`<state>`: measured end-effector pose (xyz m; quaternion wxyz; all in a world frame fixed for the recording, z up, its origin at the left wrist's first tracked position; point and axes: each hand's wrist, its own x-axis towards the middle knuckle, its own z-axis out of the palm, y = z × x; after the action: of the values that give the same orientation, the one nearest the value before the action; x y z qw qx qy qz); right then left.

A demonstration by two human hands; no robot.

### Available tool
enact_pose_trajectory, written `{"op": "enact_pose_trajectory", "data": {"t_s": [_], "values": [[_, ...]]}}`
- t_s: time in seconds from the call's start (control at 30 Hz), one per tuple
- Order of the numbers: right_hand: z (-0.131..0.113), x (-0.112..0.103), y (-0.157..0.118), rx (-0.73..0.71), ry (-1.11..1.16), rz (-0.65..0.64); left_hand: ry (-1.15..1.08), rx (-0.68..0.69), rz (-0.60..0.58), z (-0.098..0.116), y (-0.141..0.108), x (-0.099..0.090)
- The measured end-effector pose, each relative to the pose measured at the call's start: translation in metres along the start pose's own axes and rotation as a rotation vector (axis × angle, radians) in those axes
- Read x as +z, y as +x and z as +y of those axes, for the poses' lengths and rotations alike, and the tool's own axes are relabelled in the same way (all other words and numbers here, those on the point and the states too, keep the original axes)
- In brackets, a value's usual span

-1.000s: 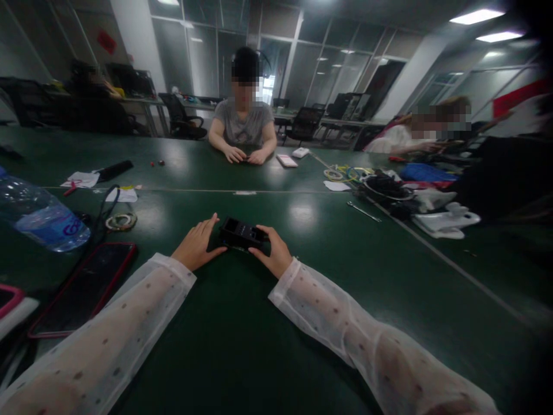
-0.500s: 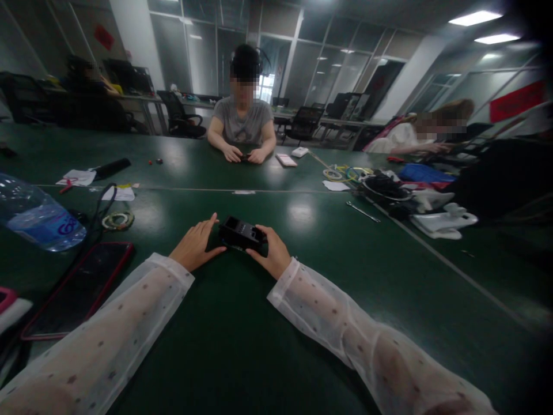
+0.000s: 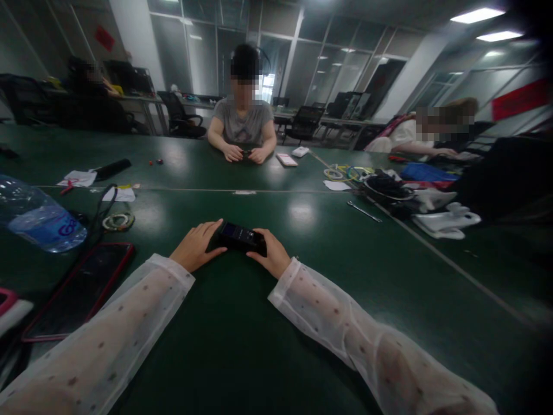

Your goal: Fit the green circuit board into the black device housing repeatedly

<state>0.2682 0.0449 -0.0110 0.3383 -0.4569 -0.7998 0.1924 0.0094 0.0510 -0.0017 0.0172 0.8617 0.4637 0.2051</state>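
Note:
A small black device (image 3: 240,237) with a dark screen and small pale marks on its top face lies at the middle of the green table (image 3: 224,323). My left hand (image 3: 197,245) is around its left end, thumb in front and fingers behind. My right hand (image 3: 272,253) grips the right end between thumb and fingers. Sheer dotted sleeves cover both forearms.
At left are a water bottle (image 3: 38,216), a red-edged phone (image 3: 82,291), a cable and a coiled bracelet (image 3: 118,221). Across the table a person (image 3: 244,121) handles a small dark object. A wrench (image 3: 364,211) and a pile of cables (image 3: 384,187) lie at right.
The device has tipped so its top face looks different and darker. The fingers of my left hand have come down and closed in on its left end. My right hand keeps its grip.

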Motion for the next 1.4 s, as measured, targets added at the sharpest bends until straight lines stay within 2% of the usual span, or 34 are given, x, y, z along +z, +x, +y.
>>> {"op": "enact_pose_trajectory", "data": {"t_s": [0.43,0.73,0.97,1.4], "values": [[0.003,-0.002,-0.001,0.06,0.181,-0.016,0.015,-0.027,-0.075,0.003,0.0,-0.003],[0.001,-0.004,-0.001,0.031,0.147,-0.031,-0.072,-0.026,-0.021,-0.004,0.002,-0.001],[0.002,-0.004,0.001,-0.005,0.217,-0.035,-0.129,-0.039,-0.005,-0.012,0.002,0.004],[0.007,0.0,0.0,0.014,0.319,-0.019,-0.219,-0.08,-0.064,-0.02,0.002,0.005]]}}
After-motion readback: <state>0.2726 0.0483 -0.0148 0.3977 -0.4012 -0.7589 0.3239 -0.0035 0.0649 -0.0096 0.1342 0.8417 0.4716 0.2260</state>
